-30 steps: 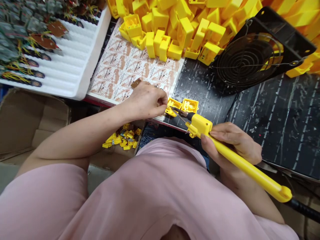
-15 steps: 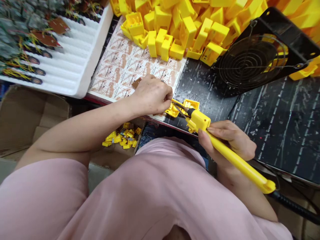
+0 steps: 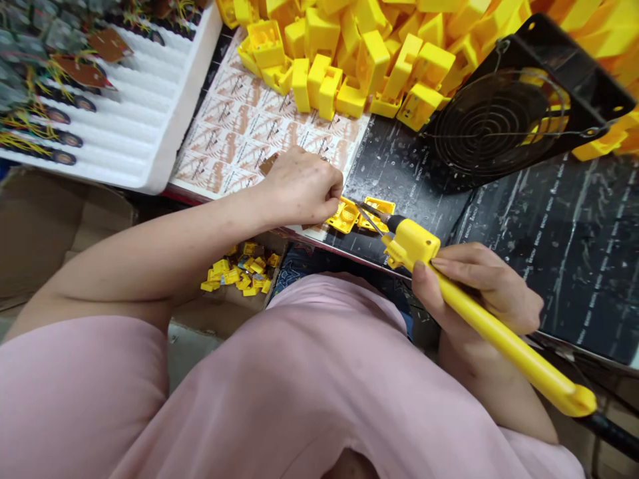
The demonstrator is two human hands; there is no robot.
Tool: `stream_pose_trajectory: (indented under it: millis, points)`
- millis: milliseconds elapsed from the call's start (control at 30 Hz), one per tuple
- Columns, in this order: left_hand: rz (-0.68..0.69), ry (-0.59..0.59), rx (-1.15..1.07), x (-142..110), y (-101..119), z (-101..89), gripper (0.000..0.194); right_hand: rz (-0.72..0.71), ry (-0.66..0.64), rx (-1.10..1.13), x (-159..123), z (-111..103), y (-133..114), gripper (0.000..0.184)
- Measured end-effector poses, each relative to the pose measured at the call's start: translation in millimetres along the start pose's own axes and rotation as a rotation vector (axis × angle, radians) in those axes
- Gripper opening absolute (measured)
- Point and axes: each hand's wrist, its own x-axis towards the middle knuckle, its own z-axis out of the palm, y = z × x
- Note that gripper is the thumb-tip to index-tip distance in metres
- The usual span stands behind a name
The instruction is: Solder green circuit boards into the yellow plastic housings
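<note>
If bumping the black, white-lettered table (image 3: 574, 279), risk bringing down some of the yellow plastic housings (image 3: 372, 63) heaped at the back, or toppling the square black fan (image 3: 492, 133) with its round wire grille. Watch next the long yellow plastic soldering tool (image 3: 509, 332): clasped along the handle by the fingers of the right hand (image 3: 492, 286), so liable to swing off line after any tug on the black cable (image 3: 609, 429). Probably hot at the dark metal tip (image 3: 372, 209), so able to burn the left hand (image 3: 302, 189), held very near. Find the two small, shallow yellow plastic case halves (image 3: 348, 214) side by side close to the table's front edge, just by that tip; perhaps easily nudged off by a stray wrist, or melted by too long a touch. Cannot see all of the white foam tray (image 3: 164, 133), cut off at the left, nor of the brown circuit board (image 3: 268, 163), partly covered by the left hand. Fingers there curled in, tips hidden: cannot tell whether pinching anything. Too small to judge: any contact between tip and plastic.
</note>
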Motion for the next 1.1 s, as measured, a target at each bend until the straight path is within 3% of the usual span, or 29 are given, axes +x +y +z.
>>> stream_pose_trajectory:
  millis: [100, 333, 433, 600, 900, 1100]
  points:
    - [0.019, 0.022, 0.015, 0, -1, 1.2, 0.020, -0.028, 0.060, -0.003, -1, 1, 3, 0.034]
    - [0.004, -0.028, 0.098, -2, 3, -2.9, 0.024, 0.015, 0.026, -0.102, -4, -4, 5, 0.047]
    - [0.029, 0.018, 0.072, -9, -2, -1.0, 0.026, 0.011, 0.033, -0.103, -6, -4, 7, 0.051]
    - [0.059, 0.153, -0.077, -22, -13, 8.4, 0.027, 0.017, 0.063, 0.035, -9, -1, 13, 0.040]
    - [0.108, 0.076, -0.087, -31, -10, 10.9, 0.022, -0.090, -0.012, 0.144, -1, 3, 12, 0.027]
    - [0.127, 0.142, -0.051, -32, -6, 14.8, 0.025, -0.090, -0.097, 0.104, -1, 5, 7, 0.025]
